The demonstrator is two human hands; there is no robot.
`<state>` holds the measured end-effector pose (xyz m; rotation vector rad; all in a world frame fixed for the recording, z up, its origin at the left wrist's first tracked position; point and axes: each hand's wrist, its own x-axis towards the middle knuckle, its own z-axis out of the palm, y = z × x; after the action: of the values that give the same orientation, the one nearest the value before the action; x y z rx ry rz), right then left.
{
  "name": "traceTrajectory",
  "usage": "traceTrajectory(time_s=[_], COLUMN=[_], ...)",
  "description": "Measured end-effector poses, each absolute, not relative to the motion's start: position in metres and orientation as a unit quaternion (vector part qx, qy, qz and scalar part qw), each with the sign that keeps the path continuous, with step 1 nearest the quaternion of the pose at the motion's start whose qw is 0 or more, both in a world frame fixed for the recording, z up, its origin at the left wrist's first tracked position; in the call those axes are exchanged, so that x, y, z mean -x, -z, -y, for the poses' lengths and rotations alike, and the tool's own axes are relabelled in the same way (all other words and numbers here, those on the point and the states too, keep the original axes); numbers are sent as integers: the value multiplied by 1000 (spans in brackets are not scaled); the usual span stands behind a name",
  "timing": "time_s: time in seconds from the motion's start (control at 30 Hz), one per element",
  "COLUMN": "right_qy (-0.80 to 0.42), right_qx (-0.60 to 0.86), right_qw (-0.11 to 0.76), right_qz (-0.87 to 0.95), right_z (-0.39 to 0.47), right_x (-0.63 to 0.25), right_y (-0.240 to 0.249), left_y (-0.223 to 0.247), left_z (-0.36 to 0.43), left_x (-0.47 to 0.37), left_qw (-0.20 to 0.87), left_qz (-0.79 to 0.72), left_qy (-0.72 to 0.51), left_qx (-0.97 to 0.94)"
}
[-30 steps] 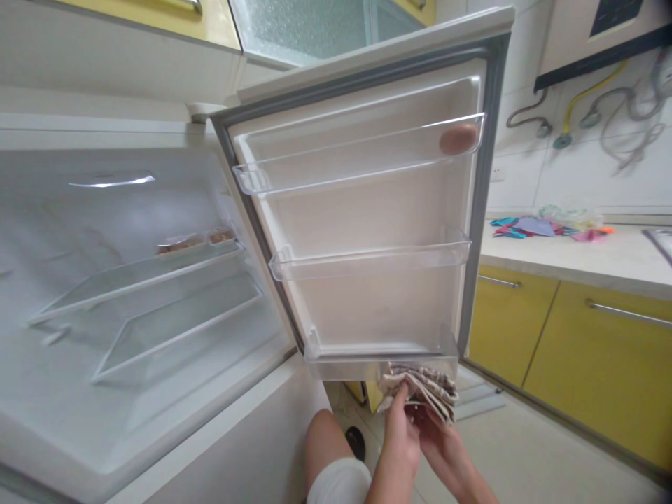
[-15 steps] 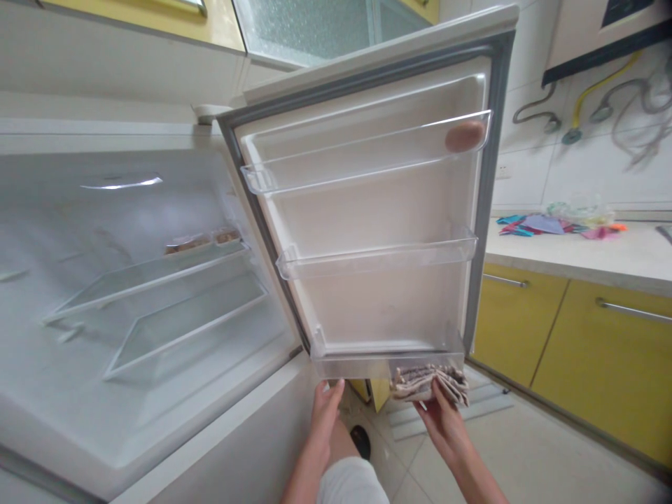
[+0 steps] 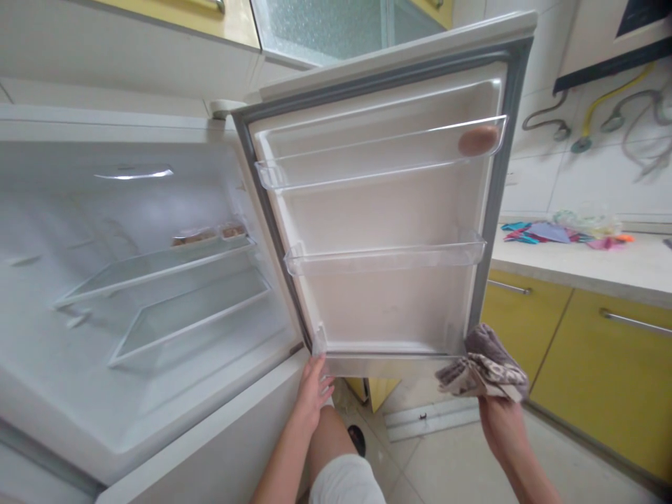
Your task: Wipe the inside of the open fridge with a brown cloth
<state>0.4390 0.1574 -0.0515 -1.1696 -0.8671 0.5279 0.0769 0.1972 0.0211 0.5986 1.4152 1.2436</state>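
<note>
A white refrigerator [image 3: 204, 423] stands open, its door [image 3: 378, 308] swung out and lined with clear bins. Yellow cabinets [image 3: 603, 371] carry a pale counter [image 3: 567, 269] on the right. Above it hangs a wall unit [image 3: 591, 52]; its dark panel [image 3: 643, 17] is too blurred to read. The lowest bin [image 3: 383, 366] runs along the door's bottom edge. A folded, patterned brown-and-cream cloth [image 3: 488, 367] is at that bin's right end, held from below by the right hand [image 3: 498, 413]. The left hand [image 3: 313, 388] touches the bin's left end, fingers slightly spread; whether they grip it, I cannot tell. Small packs [image 3: 193, 236] sit on the upper inside shelf, any writing on them too small to make out. A brownish egg-shaped item [image 3: 479, 141] rests in the top bin's right end.
</note>
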Motion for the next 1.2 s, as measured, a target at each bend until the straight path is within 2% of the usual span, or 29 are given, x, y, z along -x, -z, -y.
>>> traceTrajectory(time_s=[0.17,0.3,0.43,0.57,0.83,1.2], right_qy=[-52,70,76,25,-86,-152], right_qx=[566,543,554,558,531,426], right_qw=[619,458,307,209,159,111], right_qz=[543,700,770,802,828,885], right_z=[-170,-177,-183,-192,-226,-302], right_x=[-445,-442,-423,-371,-243,-221], right_y=[22,5,-25,-55,-79,-93], left_y=[-22,-25,-26,-25,-18,-23], left_z=[-200,-201,-202,-202,-203,-206], left_x=[-87,-91,-91,-89,-85,-84], left_qw=[538,538,541,547,567,583], left_qz=[-620,-628,-630,-622,-585,-587], left_qy=[-523,-515,-512,-515,-539,-532], left_qx=[-229,-227,-222,-221,-216,-181])
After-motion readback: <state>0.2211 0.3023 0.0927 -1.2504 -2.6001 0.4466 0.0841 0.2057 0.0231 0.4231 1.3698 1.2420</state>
